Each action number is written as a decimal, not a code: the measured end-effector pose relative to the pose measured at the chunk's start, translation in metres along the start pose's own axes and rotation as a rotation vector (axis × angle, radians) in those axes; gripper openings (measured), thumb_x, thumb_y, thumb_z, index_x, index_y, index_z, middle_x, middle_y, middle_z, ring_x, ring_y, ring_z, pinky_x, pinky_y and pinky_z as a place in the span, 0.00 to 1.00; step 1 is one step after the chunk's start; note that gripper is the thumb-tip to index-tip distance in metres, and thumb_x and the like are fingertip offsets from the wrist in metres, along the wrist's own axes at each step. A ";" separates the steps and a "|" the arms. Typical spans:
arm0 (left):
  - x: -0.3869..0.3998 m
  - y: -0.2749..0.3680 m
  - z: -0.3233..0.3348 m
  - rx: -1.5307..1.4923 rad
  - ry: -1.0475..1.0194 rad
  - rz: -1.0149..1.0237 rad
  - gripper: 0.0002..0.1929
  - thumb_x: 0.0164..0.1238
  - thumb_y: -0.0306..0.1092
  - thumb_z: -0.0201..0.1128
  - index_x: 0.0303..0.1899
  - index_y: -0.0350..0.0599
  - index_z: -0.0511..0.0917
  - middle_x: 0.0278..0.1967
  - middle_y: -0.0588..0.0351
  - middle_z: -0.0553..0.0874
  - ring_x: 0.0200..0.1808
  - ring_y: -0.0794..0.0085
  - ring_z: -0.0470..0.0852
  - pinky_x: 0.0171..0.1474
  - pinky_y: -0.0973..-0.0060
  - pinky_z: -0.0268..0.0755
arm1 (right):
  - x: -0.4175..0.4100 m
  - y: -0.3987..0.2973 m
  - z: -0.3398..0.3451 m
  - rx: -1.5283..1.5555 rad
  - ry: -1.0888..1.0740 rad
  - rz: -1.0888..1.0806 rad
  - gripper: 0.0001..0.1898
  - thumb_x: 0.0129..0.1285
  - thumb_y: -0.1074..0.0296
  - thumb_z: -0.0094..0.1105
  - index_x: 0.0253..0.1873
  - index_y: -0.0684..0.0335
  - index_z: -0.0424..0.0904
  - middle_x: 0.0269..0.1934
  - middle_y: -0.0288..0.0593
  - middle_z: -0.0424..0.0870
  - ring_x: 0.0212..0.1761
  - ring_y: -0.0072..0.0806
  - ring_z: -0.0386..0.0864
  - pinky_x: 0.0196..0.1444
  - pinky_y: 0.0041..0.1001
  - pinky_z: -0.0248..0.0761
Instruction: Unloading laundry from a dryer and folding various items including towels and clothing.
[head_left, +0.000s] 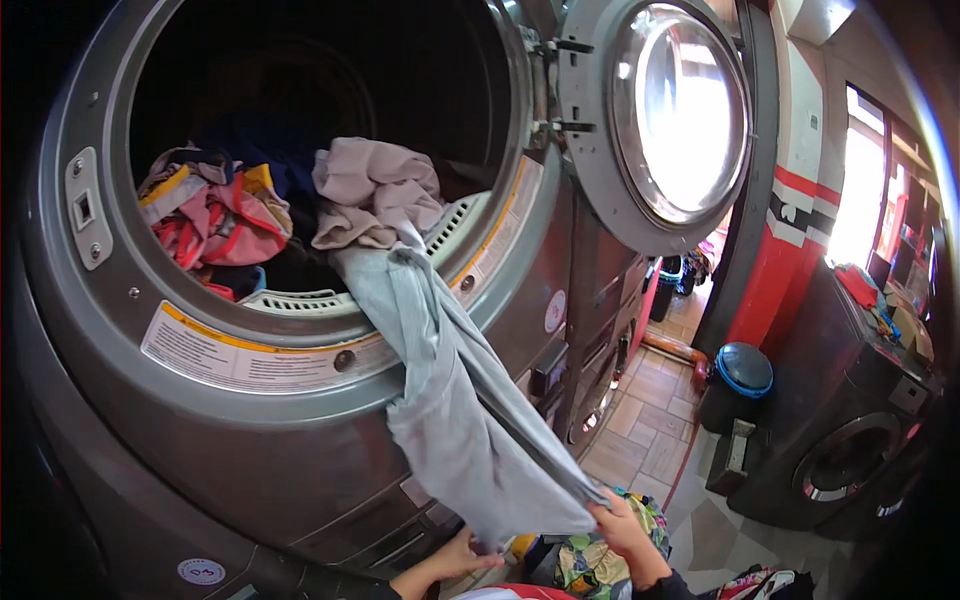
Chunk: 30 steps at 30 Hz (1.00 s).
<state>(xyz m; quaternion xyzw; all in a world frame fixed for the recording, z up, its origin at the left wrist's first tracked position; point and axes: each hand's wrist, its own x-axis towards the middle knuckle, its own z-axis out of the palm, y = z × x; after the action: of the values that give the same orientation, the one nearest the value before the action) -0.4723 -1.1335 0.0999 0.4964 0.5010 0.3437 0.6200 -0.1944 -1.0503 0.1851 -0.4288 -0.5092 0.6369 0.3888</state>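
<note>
A long pale grey-blue garment (480, 450) stretches from the open dryer drum down toward me. My right hand (621, 526) grips its lower right corner, pulling that edge taut. At the lower left end of the cloth is my left hand (459, 556), thumb apart from the fingers; whether it pinches the fabric is unclear. The garment's upper end drapes over the drum's lower rim, against a bundled greyish-pink cloth (379, 187). Left of that, inside the drum, lies a heap of pink, red and yellow-trimmed clothes (225, 217). Dark blue fabric (270, 154) shows behind.
The dryer's round glass door (682, 120) hangs open at upper right. Patterned clothes (600, 562) lie below my right hand. Across the tiled floor (637, 420) stand a lidded black bin (742, 371) and a dark front-loading machine (844, 457) with items on top.
</note>
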 end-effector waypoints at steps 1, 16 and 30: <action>0.001 0.008 -0.001 0.010 0.089 0.044 0.49 0.46 0.40 0.77 0.65 0.36 0.52 0.62 0.46 0.66 0.64 0.64 0.66 0.64 0.66 0.59 | -0.013 0.004 -0.011 0.010 0.080 -0.011 0.09 0.67 0.65 0.53 0.49 0.58 0.75 0.32 0.27 0.73 0.32 0.15 0.70 0.32 0.17 0.65; 0.038 0.136 0.105 0.198 0.342 0.448 0.23 0.68 0.45 0.57 0.52 0.32 0.72 0.47 0.45 0.81 0.51 0.57 0.77 0.58 0.68 0.65 | -0.075 0.129 -0.110 0.263 0.222 0.056 0.09 0.66 0.71 0.53 0.49 0.61 0.75 0.35 0.31 0.78 0.33 0.19 0.72 0.35 0.21 0.66; 0.053 -0.035 0.084 0.407 -0.168 0.148 0.11 0.56 0.32 0.59 0.40 0.43 0.75 0.33 0.48 0.82 0.38 0.65 0.81 0.43 0.68 0.71 | -0.112 0.327 -0.152 -0.697 0.107 0.545 0.16 0.51 0.63 0.69 0.43 0.64 0.79 0.27 0.37 0.81 0.25 0.23 0.76 0.28 0.31 0.70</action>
<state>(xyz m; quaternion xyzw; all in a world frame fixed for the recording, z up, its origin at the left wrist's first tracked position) -0.3802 -1.1166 0.0520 0.6734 0.4690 0.2375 0.5197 -0.0332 -1.1654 -0.1362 -0.6852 -0.5412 0.4832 0.0649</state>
